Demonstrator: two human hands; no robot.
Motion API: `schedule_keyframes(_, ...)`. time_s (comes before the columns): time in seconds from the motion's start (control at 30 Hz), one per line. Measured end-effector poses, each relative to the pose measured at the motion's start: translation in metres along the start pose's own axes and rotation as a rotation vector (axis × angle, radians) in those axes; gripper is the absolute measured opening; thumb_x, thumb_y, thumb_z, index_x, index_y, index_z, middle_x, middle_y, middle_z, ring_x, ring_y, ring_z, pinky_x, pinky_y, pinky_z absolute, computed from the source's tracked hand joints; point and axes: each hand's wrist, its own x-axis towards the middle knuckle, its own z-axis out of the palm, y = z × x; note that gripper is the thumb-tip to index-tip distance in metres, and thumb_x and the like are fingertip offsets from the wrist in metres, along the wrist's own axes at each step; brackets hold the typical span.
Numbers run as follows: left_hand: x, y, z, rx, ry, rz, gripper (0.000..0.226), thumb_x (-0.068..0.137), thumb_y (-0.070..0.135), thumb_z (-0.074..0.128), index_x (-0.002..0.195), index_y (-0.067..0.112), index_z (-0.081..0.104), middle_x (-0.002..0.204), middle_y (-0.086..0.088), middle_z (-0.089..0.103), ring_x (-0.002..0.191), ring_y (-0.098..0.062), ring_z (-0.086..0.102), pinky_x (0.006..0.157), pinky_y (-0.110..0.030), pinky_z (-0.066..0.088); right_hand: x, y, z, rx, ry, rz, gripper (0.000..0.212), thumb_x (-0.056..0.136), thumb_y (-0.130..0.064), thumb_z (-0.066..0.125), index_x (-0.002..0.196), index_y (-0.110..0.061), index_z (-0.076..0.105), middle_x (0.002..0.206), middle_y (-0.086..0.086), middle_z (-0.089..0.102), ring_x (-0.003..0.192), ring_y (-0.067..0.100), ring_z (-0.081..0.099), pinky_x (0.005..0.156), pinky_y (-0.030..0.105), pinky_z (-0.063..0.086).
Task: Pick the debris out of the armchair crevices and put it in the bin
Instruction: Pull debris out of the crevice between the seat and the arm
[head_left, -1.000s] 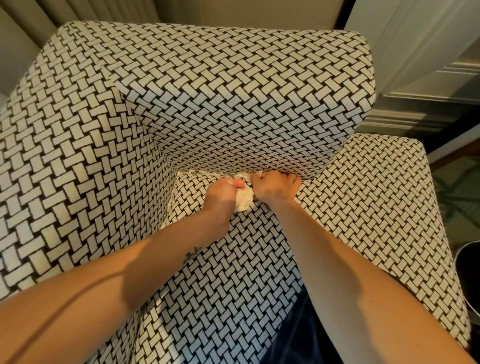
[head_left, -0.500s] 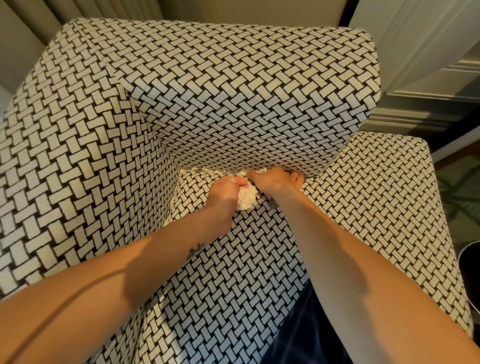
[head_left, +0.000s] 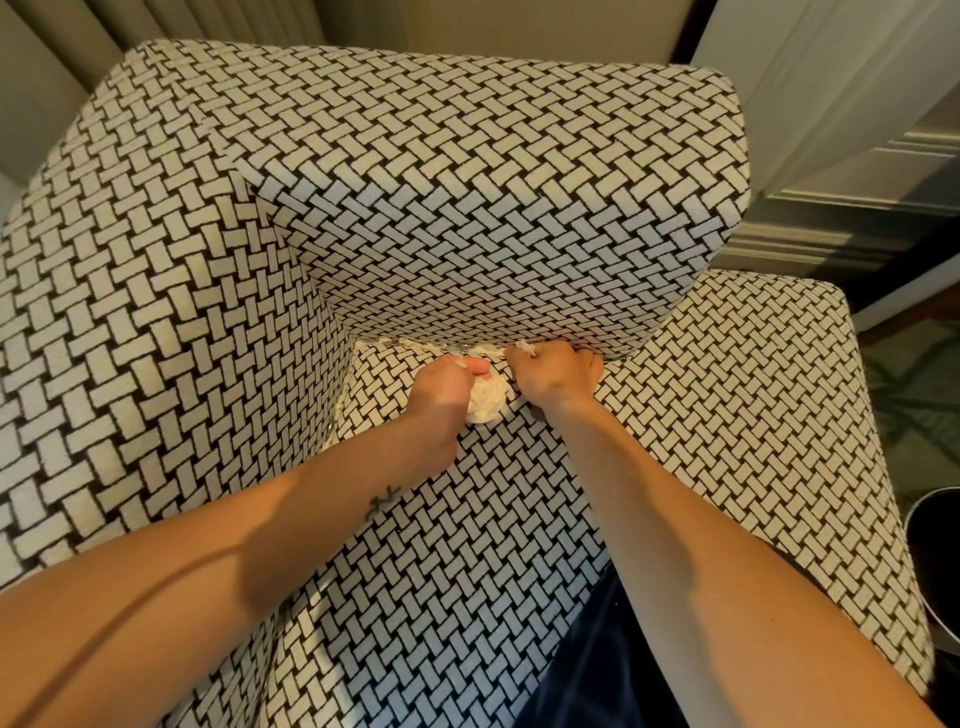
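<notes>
At the back crevice (head_left: 431, 344) of the armchair (head_left: 467, 182), your left hand (head_left: 440, 387) curls round a white wad (head_left: 489, 404) of debris on the seat (head_left: 467, 545). Your right hand (head_left: 556, 371), just beside it, pinches a pale scrap (head_left: 525, 347) at the seam. White bits (head_left: 395, 343) line the crevice. A dark bin (head_left: 935, 551) stands right of the chair.

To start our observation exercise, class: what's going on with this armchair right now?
A person works at the patterned armchair, both hands at the crevice under the backrest. The left hand grips a crumpled white wad; the right hand pinches a small white scrap at the seam. More white bits line the crevice. The dark bin stands at the right edge.
</notes>
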Motion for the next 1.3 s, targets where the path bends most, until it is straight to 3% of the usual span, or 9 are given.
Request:
schedule_keyframes(0.17, -0.002, 0.000, 0.002, 0.010, -0.007, 0.002, 0.031, 0.096, -0.001, 0.044, 0.089, 0.016, 0.070, 0.109, -0.009, 0.071, 0.107, -0.029, 0.068, 0.100, -0.046, 0.055, 0.006, 0.010, -0.003, 0.156, -0.097, -0.011, 0.053, 0.088, -0.070, 0.050, 0.077, -0.021, 0.068, 0.084, 0.008, 0.074, 0.124, 0.027, 0.051, 0.113, 0.046, 0.031)
schedule_keyframes(0.23, -0.003, -0.001, 0.002, 0.009, -0.023, 0.002, 0.027, 0.096, 0.002, 0.048, 0.092, 0.017, 0.070, 0.108, -0.008, 0.073, 0.104, -0.027, 0.069, 0.100, -0.044, 0.055, 0.004, 0.014, -0.015, 0.267, -0.195, -0.017, 0.065, 0.071, -0.082, 0.052, 0.091, -0.023, 0.073, 0.100, 0.004, 0.074, 0.121, 0.029, 0.057, 0.109, 0.049, 0.042)
schedule_keyframes(0.33, -0.003, 0.000, 0.003, -0.012, -0.054, -0.020, 0.016, 0.096, 0.010, 0.056, 0.094, 0.015, 0.071, 0.101, -0.008, 0.074, 0.102, -0.026, 0.071, 0.101, -0.042, 0.054, -0.009, 0.019, -0.035, 0.384, -0.295, -0.072, 0.050, 0.087, -0.068, 0.061, 0.108, -0.025, 0.073, 0.113, -0.002, 0.074, 0.112, 0.021, 0.065, 0.105, 0.042, 0.048)
schedule_keyframes(0.53, -0.004, 0.001, 0.001, -0.192, -0.189, -0.051, 0.033, 0.102, 0.018, 0.044, 0.117, -0.001, 0.065, 0.110, -0.017, 0.075, 0.103, -0.029, 0.072, 0.101, -0.045, 0.055, -0.032, 0.024, -0.035, 0.340, -0.307, -0.292, 0.031, 0.101, -0.045, 0.056, 0.117, -0.024, 0.072, 0.102, 0.004, 0.076, 0.088, 0.033, 0.072, 0.086, 0.048, 0.061)
schedule_keyframes(0.67, -0.007, 0.002, 0.000, -0.248, -0.284, -0.028, 0.034, 0.105, 0.024, 0.042, 0.110, -0.001, 0.065, 0.106, -0.017, 0.074, 0.101, -0.027, 0.069, 0.103, -0.044, 0.053, -0.041, 0.028, -0.031, 0.098, -0.265, -0.430, 0.044, 0.103, -0.049, 0.048, 0.144, -0.033, 0.054, 0.152, 0.003, 0.045, 0.142, 0.024, 0.033, 0.118, 0.052, 0.029)
schedule_keyframes(0.77, -0.011, 0.003, -0.001, -0.238, -0.351, -0.015, 0.034, 0.104, 0.021, 0.048, 0.122, -0.005, 0.062, 0.116, -0.023, 0.070, 0.098, -0.025, 0.068, 0.098, -0.040, 0.055, -0.049, 0.021, -0.027, -0.002, -0.245, -0.421, 0.046, 0.105, -0.046, 0.043, 0.151, -0.037, 0.045, 0.162, -0.001, 0.031, 0.151, 0.019, 0.013, 0.123, 0.052, 0.011)
schedule_keyframes(0.9, -0.013, 0.002, -0.002, -0.155, -0.305, 0.048, 0.035, 0.095, -0.005, 0.051, 0.130, -0.002, 0.049, 0.126, -0.029, 0.063, 0.102, -0.029, 0.068, 0.081, -0.036, 0.058, -0.057, 0.015, -0.027, 0.142, -0.328, -0.377, 0.051, 0.104, -0.035, 0.050, 0.152, -0.045, 0.038, 0.160, -0.007, 0.028, 0.148, 0.016, 0.018, 0.123, 0.052, 0.014)
schedule_keyframes(1.07, -0.009, 0.002, -0.004, -0.131, -0.161, 0.104, 0.047, 0.089, -0.022, 0.041, 0.122, 0.010, 0.052, 0.120, -0.017, 0.064, 0.099, -0.026, 0.066, 0.076, -0.036, 0.061, -0.052, 0.017, -0.039, 0.379, -0.344, -0.369, 0.052, 0.102, -0.022, 0.058, 0.151, -0.032, 0.046, 0.150, -0.005, 0.052, 0.128, 0.018, 0.055, 0.112, 0.043, 0.045)
schedule_keyframes(1.3, -0.017, 0.004, -0.005, -0.142, -0.170, 0.086, 0.053, 0.092, -0.023, 0.032, 0.122, 0.007, 0.064, 0.123, -0.014, 0.058, 0.103, -0.032, 0.065, 0.088, -0.041, 0.062, -0.051, 0.036, -0.034, -0.101, -0.149, -0.385, 0.042, 0.093, -0.022, 0.072, 0.133, -0.021, 0.063, 0.123, -0.003, 0.046, 0.126, 0.017, 0.040, 0.113, 0.032, 0.034)
